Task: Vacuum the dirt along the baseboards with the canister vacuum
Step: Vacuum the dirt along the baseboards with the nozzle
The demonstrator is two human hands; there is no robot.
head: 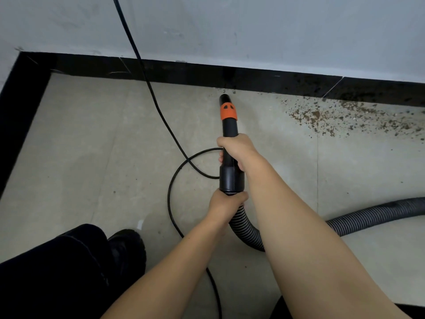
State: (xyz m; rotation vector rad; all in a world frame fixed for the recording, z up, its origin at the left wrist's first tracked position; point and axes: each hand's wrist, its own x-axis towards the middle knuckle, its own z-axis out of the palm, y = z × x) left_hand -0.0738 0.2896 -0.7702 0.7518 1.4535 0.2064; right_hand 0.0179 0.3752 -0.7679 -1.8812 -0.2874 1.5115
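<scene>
A black vacuum nozzle [228, 125] with an orange band points at the black baseboard [184, 73], its tip just short of it near a few specks. My right hand [236, 150] grips the nozzle tube in the middle. My left hand [226, 202] holds the ribbed grey hose [368, 216] where it joins the nozzle's collar. Brown dirt [340, 116] is scattered on the floor along the baseboard, to the right of the nozzle tip. The canister itself is out of view.
A black power cord [161, 111] runs down the white wall, across the beige tile floor, and loops under the nozzle toward the bottom edge. My dark trouser leg and shoe [124, 249] are at the lower left. The baseboard turns a corner at the left.
</scene>
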